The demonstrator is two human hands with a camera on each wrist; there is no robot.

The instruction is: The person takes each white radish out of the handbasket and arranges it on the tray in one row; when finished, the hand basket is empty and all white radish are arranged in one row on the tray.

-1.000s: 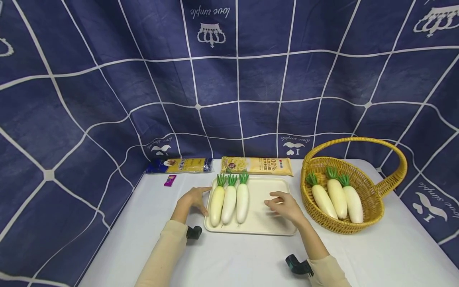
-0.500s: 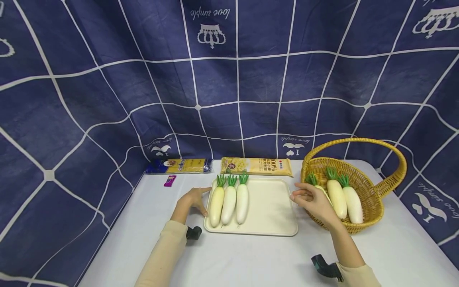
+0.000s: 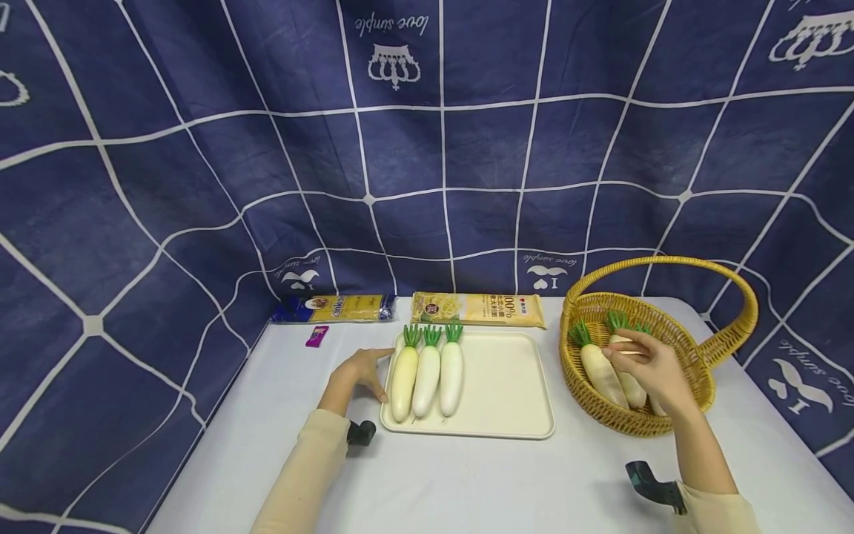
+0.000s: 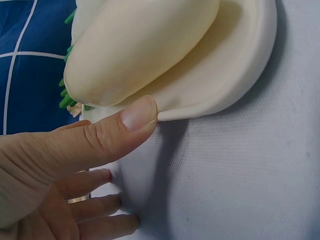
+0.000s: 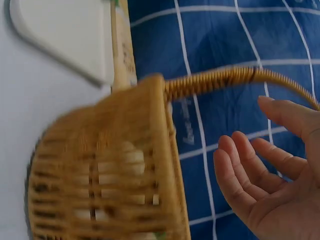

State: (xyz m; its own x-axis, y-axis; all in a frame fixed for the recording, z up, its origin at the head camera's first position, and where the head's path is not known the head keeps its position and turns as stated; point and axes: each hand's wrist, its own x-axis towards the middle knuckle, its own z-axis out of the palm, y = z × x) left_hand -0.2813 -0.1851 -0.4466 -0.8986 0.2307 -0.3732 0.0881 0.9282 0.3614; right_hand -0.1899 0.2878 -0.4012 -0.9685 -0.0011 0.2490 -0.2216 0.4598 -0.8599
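On the left side of a cream tray (image 3: pixel 507 393) three white radishes (image 3: pixel 403 386) with green tops lie side by side. My left hand (image 3: pixel 362 368) touches the tray's left rim, its thumb (image 4: pixel 137 116) lying right at the edge in the left wrist view and the other fingers extended. Over the wicker basket (image 3: pixel 623 424) hovers my right hand (image 3: pixel 652 365), fingers loosely bent and nothing held. Beneath it are three more white radishes (image 3: pixel 600 374), two of them partly covered by the hand. The right wrist view shows this hand beside the basket handle (image 5: pixel 215 80).
Behind the tray lie a yellow pasta packet (image 3: pixel 477 308) and a blue-and-yellow pasta packet (image 3: pixel 333 308). A small purple packet (image 3: pixel 316 336) is at the left. The basket's tall handle (image 3: pixel 674 261) arches over its opening. A blue checked curtain (image 3: pixel 480 148) hangs behind the table.
My right hand has moved right, from above the tray past its right edge to above the basket. The left hand stays at the tray rim, and the radishes have not moved.
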